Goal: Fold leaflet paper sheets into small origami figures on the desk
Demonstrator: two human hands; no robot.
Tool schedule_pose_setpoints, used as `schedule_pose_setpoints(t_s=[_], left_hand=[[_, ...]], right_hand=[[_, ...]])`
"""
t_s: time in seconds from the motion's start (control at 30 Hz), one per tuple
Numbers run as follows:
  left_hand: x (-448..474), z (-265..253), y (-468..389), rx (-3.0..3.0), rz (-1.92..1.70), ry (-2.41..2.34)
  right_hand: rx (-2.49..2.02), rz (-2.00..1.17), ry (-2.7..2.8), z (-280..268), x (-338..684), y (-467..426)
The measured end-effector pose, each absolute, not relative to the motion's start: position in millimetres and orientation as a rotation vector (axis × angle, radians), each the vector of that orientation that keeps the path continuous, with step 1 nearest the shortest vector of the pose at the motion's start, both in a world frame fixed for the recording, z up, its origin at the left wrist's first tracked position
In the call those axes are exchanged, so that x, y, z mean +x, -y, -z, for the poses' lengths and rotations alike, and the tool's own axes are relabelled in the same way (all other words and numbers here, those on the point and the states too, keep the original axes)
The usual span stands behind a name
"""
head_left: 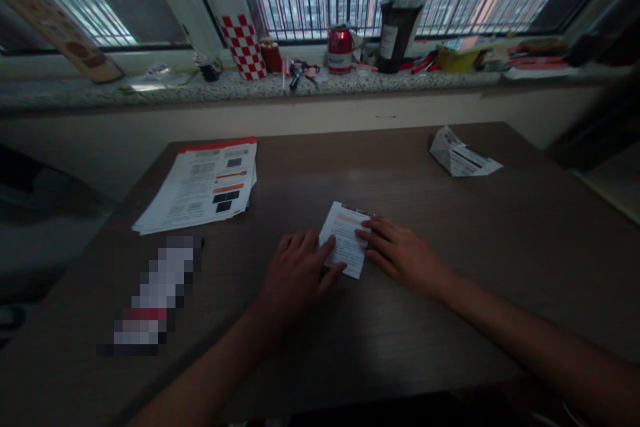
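A small rectangle of printed paper (346,238), apparently folded, lies flat on the dark wooden table. My left hand (300,269) rests at its left side, thumb and index finger touching the paper's lower left part while the other fingers bend on the table. From the right, my right hand (397,250) lays its outstretched fingers over the paper's right edge. Neither hand grips it. At the table's far right stands a folded paper shape (461,155) made of printed paper, out of reach of both hands as they lie.
A stack of printed sheets (210,187) lies at the back left of the table (320,170). In front of it is a pixelated oblong thing (155,297). The windowsill (185,95) holds a checkered bottle (243,47), a red can (339,50), a dark bag (395,37) and clutter.
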State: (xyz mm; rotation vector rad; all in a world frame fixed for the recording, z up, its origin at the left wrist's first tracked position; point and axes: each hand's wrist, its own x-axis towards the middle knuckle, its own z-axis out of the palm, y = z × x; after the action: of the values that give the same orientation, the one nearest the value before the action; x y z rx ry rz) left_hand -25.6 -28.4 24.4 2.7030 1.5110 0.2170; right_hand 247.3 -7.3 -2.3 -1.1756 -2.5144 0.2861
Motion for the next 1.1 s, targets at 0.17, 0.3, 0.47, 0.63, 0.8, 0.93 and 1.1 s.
schedule_pose_setpoints(t_s=[0.17, 0.3, 0.47, 0.63, 0.8, 0.93, 1.1], left_hand=[[-23.0, -24.2, 20.9, 2.698, -0.286, -1.32], [-20.2, -10.9, 14.4, 2.718, -0.257, -1.174], [-17.3, 2.5, 14.7, 2.681, -0.223, -1.155], [-13.5, -0.9, 20.7, 2.654, -0.275, -1.185], [-10.2, 0.1, 24.8, 2.64, -0.308, -1.205], [-10.6, 2.2, 25.2, 2.636, -0.313, -1.202], [-10.5, 2.0, 24.6, 2.627, -0.3, -1.196]], right_hand=[[-1.115, -0.356, 2.563, 6.4, 253.1, 2.7], [-1.077, -0.407, 2.583, 7.1, 257.8, -2.3], [-1.057, -0.501, 2.485, 5.2, 256.5, -5.7], [-1.174, -0.545, 2.217, 2.5, 249.2, -18.1], [-1.234, -0.527, 2.187, 2.7, 245.6, -29.8], [-1.305, -0.505, 2.177, 1.3, 243.0, -34.7], [-1.359, -0.445, 2.181, 0.7, 238.4, -51.7]])
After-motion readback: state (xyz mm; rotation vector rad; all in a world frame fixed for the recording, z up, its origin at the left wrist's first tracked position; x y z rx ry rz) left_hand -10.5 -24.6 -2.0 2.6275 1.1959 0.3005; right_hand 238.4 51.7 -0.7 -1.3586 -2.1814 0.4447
